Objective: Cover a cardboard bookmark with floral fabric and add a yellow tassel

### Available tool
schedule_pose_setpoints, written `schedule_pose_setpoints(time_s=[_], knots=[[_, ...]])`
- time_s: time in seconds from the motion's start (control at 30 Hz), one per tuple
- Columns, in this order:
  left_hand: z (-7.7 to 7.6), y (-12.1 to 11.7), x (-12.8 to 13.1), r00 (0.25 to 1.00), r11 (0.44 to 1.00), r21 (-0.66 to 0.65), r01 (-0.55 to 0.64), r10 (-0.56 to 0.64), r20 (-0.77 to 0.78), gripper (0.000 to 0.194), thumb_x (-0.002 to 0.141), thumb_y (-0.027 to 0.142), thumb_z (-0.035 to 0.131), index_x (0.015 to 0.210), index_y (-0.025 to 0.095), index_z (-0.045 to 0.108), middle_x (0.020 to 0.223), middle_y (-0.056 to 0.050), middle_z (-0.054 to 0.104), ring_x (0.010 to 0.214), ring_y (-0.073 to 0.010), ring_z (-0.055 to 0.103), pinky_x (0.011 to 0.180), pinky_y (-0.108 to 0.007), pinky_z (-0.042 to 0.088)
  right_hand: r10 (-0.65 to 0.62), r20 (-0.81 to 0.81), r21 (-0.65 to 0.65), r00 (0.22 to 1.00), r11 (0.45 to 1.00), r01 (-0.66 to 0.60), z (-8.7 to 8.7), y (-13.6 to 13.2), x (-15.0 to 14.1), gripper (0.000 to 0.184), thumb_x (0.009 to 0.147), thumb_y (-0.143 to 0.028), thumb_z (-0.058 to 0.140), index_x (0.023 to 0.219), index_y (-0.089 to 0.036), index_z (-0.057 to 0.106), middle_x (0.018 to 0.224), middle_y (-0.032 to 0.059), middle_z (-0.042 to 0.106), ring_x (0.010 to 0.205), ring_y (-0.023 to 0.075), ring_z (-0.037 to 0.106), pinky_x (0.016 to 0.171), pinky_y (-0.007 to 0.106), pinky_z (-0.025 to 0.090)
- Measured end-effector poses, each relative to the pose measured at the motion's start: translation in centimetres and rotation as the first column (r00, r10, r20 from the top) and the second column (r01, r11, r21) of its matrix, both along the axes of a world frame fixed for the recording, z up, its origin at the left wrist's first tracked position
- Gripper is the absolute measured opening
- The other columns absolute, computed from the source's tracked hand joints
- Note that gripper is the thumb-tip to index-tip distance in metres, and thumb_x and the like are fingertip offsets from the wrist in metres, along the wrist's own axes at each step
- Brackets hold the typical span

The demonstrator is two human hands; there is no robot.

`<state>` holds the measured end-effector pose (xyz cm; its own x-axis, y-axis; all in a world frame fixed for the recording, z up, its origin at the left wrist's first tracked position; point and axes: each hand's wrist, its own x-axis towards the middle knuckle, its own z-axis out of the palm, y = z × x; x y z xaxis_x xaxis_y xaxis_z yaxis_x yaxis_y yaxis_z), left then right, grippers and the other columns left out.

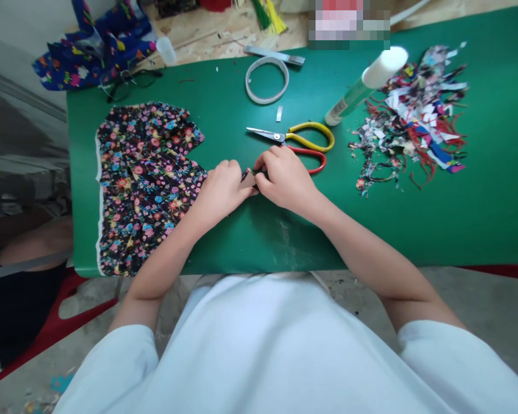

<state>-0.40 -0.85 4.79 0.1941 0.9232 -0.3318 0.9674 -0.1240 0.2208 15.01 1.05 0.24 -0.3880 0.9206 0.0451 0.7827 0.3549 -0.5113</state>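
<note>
Left hand [222, 188]: fingers curled in, closed on the floral cloth [140, 190] at its right end. Right hand [285, 177]: fingers drawn together close by, at a small dark bit between the fingertips (grip on it hidden; cannot tell). Cloth lies on the left of the green table [414, 230]: black ground, dense pink, blue and yellow flowers, lightly creased, white strip down its left edge, notch at right. Scissors [277, 137] just beyond right hand; scrap pile [416, 123] farther right.
</note>
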Motion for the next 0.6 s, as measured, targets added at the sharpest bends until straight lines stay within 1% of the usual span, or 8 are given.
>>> schedule_pose_setpoints(time_s=[0.1,0.17,0.3,0.4,0.43,0.5,0.57,0.6], knots=[[-0.1,-0.5,-0.1,0.999,0.997,0.077,-0.031,0.03,0.014,0.036,0.089,0.036,0.07,0.112,0.012,0.055,0.116,-0.017,0.064,0.106,-0.0306,0.068,0.088,-0.038,0.055,0.046,-0.027,0.006,0.999,0.999,-0.045,0.1,-0.2,0.5,0.018,0.086,-0.019,0.047,0.09,-0.02,0.064,0.091,0.014,0.065,0.094,0.0325,0.058,0.085,0.05,0.048],[0.0,-0.9,0.0,0.998,0.994,0.091,-0.055,0.055,0.013,0.037,0.087,0.034,0.073,0.112,0.014,0.054,0.119,-0.017,0.063,0.105,-0.0294,0.069,0.087,-0.036,0.055,0.053,-0.028,0.01,0.998,0.999,-0.053,0.1,-0.5,0.5,0.017,0.087,-0.02,0.047,0.088,-0.02,0.064,0.089,0.0134,0.065,0.092,0.032,0.057,0.085,0.05,0.047],[0.0,-0.9,-0.1,0.997,0.994,0.084,-0.074,0.076,-0.024,0.033,0.089,0.036,0.071,0.107,0.014,0.056,0.116,-0.016,0.065,0.104,-0.03,0.069,0.085,-0.035,0.053,0.011,-0.008,-0.004,1.0,1.0,-0.011,0.0,-1.0,0.1,0.014,0.086,-0.022,0.05,0.087,-0.019,0.063,0.091,0.0144,0.064,0.097,0.0337,0.056,0.09,0.051,0.045],[0.0,-0.1,-0.9,0.998,0.995,0.08,-0.055,0.054,0.011,0.031,0.087,0.039,0.072,0.099,0.014,0.059,0.104,-0.013,0.068,0.095,-0.0276,0.069,0.077,-0.033,0.049,-0.002,-0.036,-0.058,0.999,0.998,0.0,0.3,-1.0,0.0,0.009,0.084,-0.023,0.052,0.087,-0.02,0.06,0.093,0.0134,0.064,0.101,0.0336,0.054,0.092,0.05,0.043],[0.0,0.3,-1.3,0.998,0.997,0.066,-0.035,0.031,0.051,0.029,0.085,0.039,0.073,0.093,0.015,0.059,0.096,-0.01,0.068,0.089,-0.0253,0.068,0.073,-0.031,0.046,0.009,-0.062,-0.083,0.998,0.996,-0.014,0.4,-0.9,0.0,0.008,0.083,-0.023,0.053,0.087,-0.02,0.059,0.093,0.0126,0.064,0.101,0.033,0.054,0.092,0.049,0.042],[0.0,1.1,-2.2,0.98,0.999,-0.006,0.05,-0.048,0.193,0.03,0.078,0.038,0.078,0.077,0.017,0.057,0.078,-0.003,0.065,0.076,-0.0187,0.062,0.065,-0.027,0.039,0.047,-0.146,-0.13,0.988,0.989,-0.067,0.6,-0.8,0.4,0.006,0.081,-0.023,0.055,0.086,-0.02,0.057,0.092,0.0103,0.063,0.1,0.0308,0.054,0.092,0.048,0.04],[0.0,1.9,-3.1,0.921,0.992,-0.065,0.107,-0.074,0.382,0.032,0.077,0.036,0.079,0.069,0.017,0.055,0.067,0.002,0.06,0.064,-0.0118,0.055,0.059,-0.025,0.033,0.081,-0.271,-0.157,0.959,0.979,-0.127,0.6,-0.6,0.7,0.008,0.081,-0.024,0.057,0.087,-0.02,0.054,0.091,0.0076,0.062,0.095,0.027,0.054,0.09,0.045,0.04],[-0.1,2.1,-3.3,0.876,0.988,-0.089,0.127,-0.069,0.478,0.031,0.078,0.036,0.078,0.069,0.016,0.055,0.065,0.004,0.059,0.06,-0.0093,0.052,0.056,-0.023,0.031,0.082,-0.346,-0.16,0.935,0.976,-0.145,0.5,-0.6,0.8,0.01,0.082,-0.026,0.059,0.088,-0.021,0.052,0.089,0.0061,0.062,0.091,0.0247,0.054,0.088,0.042,0.041]])
